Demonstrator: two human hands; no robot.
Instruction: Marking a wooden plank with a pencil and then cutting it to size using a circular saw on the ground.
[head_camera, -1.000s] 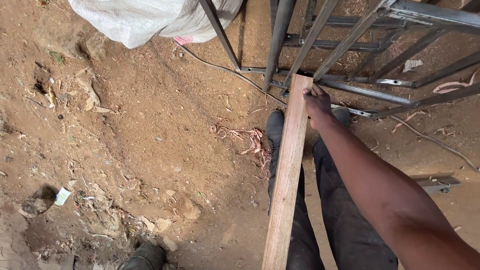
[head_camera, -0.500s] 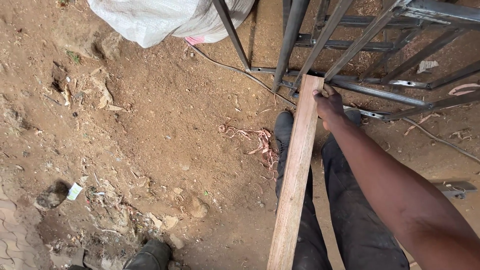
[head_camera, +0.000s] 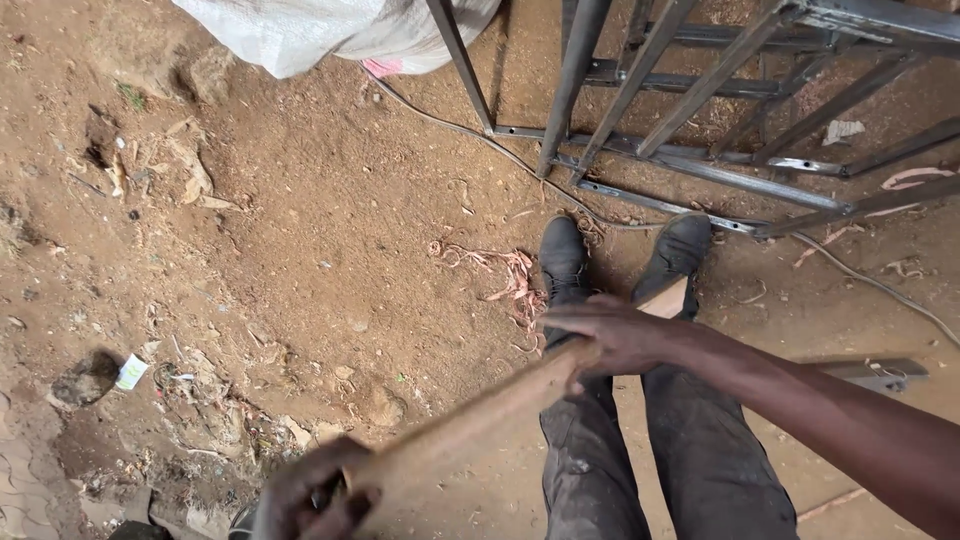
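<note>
Timber first: a long wooden plank (head_camera: 480, 420) runs slantwise across the person's front, low at the near left, rising toward the right above the knees. The left hand (head_camera: 305, 495) has its grip curled shut around the plank's near end at the bottom of the view, blurred. The right hand (head_camera: 615, 335) lies over the plank's far end, fingers closed down on it, just above the dark trousers (head_camera: 640, 460). Beyond, two black shoes (head_camera: 620, 255) stand on the bare dirt ground (head_camera: 300, 230), beside pinkish shavings (head_camera: 500, 270). Farther off stands a welded metal frame (head_camera: 690, 120), a thin cable (head_camera: 440, 125) passing under it, and a white sack (head_camera: 320, 25).
</note>
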